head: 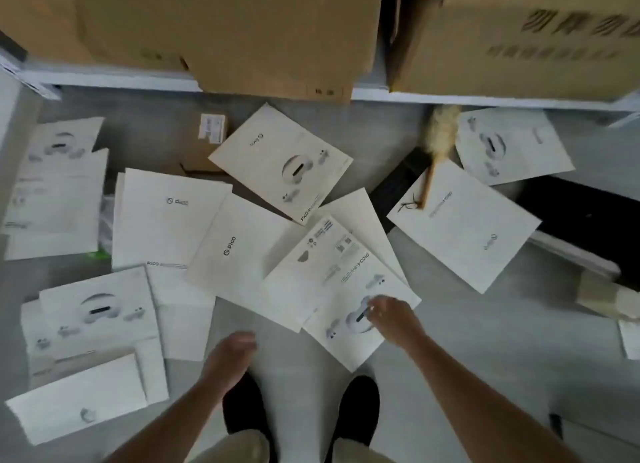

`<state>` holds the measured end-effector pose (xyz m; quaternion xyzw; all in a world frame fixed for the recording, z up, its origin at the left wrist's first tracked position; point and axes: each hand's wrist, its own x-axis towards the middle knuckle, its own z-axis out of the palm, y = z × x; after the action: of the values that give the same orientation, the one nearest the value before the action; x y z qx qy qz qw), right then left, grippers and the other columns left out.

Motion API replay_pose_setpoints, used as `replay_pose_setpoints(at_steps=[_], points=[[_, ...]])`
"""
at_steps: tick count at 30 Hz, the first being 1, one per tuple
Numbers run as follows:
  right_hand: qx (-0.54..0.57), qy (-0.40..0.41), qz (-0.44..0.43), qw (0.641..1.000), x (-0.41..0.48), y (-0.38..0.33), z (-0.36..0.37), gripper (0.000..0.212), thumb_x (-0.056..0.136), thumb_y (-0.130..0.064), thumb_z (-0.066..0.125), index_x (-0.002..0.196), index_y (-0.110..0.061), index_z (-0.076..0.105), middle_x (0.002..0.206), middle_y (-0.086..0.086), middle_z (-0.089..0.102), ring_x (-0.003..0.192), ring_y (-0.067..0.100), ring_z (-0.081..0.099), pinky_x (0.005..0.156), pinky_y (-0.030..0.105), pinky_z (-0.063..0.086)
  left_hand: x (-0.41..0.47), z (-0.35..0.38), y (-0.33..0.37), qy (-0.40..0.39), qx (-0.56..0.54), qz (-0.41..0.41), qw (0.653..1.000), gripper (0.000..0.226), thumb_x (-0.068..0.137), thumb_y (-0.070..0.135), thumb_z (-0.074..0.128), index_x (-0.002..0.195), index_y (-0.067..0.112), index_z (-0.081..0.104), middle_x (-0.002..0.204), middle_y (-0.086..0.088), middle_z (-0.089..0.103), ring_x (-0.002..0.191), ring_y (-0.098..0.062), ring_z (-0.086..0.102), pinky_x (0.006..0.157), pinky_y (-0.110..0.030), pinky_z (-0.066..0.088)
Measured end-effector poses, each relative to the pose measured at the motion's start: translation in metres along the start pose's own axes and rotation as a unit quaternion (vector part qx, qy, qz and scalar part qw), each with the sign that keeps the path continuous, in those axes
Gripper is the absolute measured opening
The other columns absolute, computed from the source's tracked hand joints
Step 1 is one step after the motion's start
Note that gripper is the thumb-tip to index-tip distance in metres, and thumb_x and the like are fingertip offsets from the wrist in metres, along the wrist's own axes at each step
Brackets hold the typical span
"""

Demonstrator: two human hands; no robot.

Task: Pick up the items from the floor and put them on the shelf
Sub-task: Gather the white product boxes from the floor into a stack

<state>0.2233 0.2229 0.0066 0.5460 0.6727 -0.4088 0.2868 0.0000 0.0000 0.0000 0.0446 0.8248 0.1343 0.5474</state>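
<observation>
Head view, right hand (pixel 389 315) grip spread, fingertips touching white box (pixel 346 289), left hand (pixel 230 357) loosely curled, empty

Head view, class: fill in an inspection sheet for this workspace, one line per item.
Surface: grey floor, bare in patches.
Job's things: many white boxes scattered flat, some overlapping; one printed box nearest the feet.
Clutter: duster lying on one box.
Grippers: right hand over the printed box; left hand empty, above the floor.
Cables: nothing seen.
Surroundings: white shelf carrying cardboard cartons.
</observation>
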Motion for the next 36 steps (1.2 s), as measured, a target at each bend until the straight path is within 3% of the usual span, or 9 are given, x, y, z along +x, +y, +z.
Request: replay_pose_setpoints(at_steps=[3, 7, 11, 13, 17, 22, 27, 32, 36], points=[[-0.039, 0.072, -0.043, 0.996, 0.098, 0.013, 0.019, 0.064, 0.091, -0.033, 0.061, 0.148, -0.012, 0.039, 0.148, 0.01, 0.045, 0.137, 0.028, 0.041, 0.106, 0.038, 0.039, 0.102, 0.044, 0.002, 0.03, -0.026, -0.007, 0.999, 0.042, 0.082, 0.028, 0.071, 0.121, 0.012, 0.067, 0.12, -0.015, 0.069, 0.111, -0.032, 0.065, 0.097, -0.038, 0.05], [-0.081, 0.16, -0.043, 0.983, 0.182, 0.02, 0.03, 0.087, 0.083, -0.044, 0.071, 0.149, -0.011, 0.026, 0.146, 0.01, 0.041, 0.135, 0.032, 0.038, 0.105, 0.044, 0.039, 0.186, 0.086, 0.015, 0.042, -0.176, -0.107, 0.978, 0.057, 0.082, 0.032, 0.072, 0.129, 0.005, 0.055, 0.128, -0.021, 0.061, 0.097, -0.033, 0.062, 0.076, -0.037, 0.053], [0.038, 0.096, -0.061, 0.993, 0.21, 0.026, 0.029, 0.049, 0.08, -0.039, 0.076, 0.122, -0.018, 0.061, 0.113, 0.0, 0.07, 0.108, 0.024, 0.064, 0.089, 0.036, 0.052, 0.206, 0.105, 0.014, 0.007, -0.287, -0.157, 0.945, 0.048, 0.084, 0.029, 0.072, 0.122, 0.005, 0.053, 0.101, -0.012, 0.058, 0.103, -0.031, 0.057, 0.088, -0.041, 0.046], [0.123, 0.048, -0.104, 0.986, 0.203, 0.03, 0.027, 0.027, 0.087, -0.029, 0.072, 0.112, -0.022, 0.072, 0.101, -0.004, 0.075, 0.098, 0.02, 0.07, 0.085, 0.033, 0.056, 0.208, 0.105, 0.012, 0.059, -0.312, -0.154, 0.936, 0.06, 0.079, 0.027, 0.075, 0.128, 0.001, 0.052, 0.118, -0.019, 0.061, 0.114, -0.037, 0.058, 0.097, -0.046, 0.045], [0.304, -0.007, -0.158, 0.94, 0.178, 0.04, 0.005, 0.022, 0.094, -0.011, 0.065, 0.11, -0.022, 0.073, 0.106, -0.003, 0.077, 0.102, 0.019, 0.072, 0.097, 0.044, 0.055, 0.197, 0.095, 0.019, 0.095, -0.345, -0.076, 0.931, 0.055, 0.073, 0.029, 0.081, 0.119, 0.006, 0.062, 0.125, -0.018, 0.065, 0.11, -0.034, 0.062, 0.097, -0.047, 0.049], [0.394, -0.024, -0.208, 0.895, 0.157, 0.036, -0.022, 0.03, 0.095, -0.002, 0.058, 0.123, -0.008, 0.066, 0.119, 0.01, 0.073, 0.109, 0.03, 0.069, 0.095, 0.048, 0.055, 0.171, 0.083, 0.029, -0.085, -0.406, 0.021, 0.91, 0.077, 0.057, 0.065, 0.08, 0.118, 0.019, 0.07, 0.111, -0.002, 0.076, 0.107, -0.024, 0.069, 0.08, -0.035, 0.053], [0.31, 0.034, -0.187, 0.931, 0.157, 0.035, -0.022, 0.024, 0.094, -0.001, 0.06, 0.103, -0.02, 0.071, 0.095, -0.01, 0.078, 0.087, 0.011, 0.074, 0.069, 0.02, 0.057, 0.175, 0.08, 0.024, -0.103, -0.449, 0.018, 0.888, 0.089, 0.04, 0.055, 0.091, 0.118, 0.02, 0.068, 0.113, 0.0, 0.075, 0.112, -0.021, 0.065, 0.093, -0.037, 0.05], [0.215, 0.135, -0.127, 0.959, 0.189, 0.049, 0.001, 0.027, 0.08, -0.043, 0.071, 0.098, -0.023, 0.069, 0.099, 0.001, 0.071, 0.09, 0.021, 0.068, 0.072, 0.031, 0.053, 0.184, 0.089, 0.03, -0.132, -0.466, 0.101, 0.869, 0.104, 0.035, 0.042, 0.097, 0.128, 0.013, 0.061, 0.124, -0.012, 0.07, 0.111, -0.032, 0.065, 0.084, -0.042, 0.053], [0.244, 0.121, -0.112, 0.956, 0.194, 0.05, 0.01, 0.027, 0.086, -0.031, 0.074, 0.109, -0.025, 0.062, 0.109, -0.006, 0.067, 0.102, 0.015, 0.064, 0.08, 0.031, 0.051, 0.186, 0.091, 0.038, -0.105, -0.432, 0.193, 0.875, 0.099, 0.043, 0.04, 0.097, 0.13, 0.011, 0.059, 0.124, -0.02, 0.068, 0.109, -0.041, 0.066, 0.083, -0.049, 0.057]])
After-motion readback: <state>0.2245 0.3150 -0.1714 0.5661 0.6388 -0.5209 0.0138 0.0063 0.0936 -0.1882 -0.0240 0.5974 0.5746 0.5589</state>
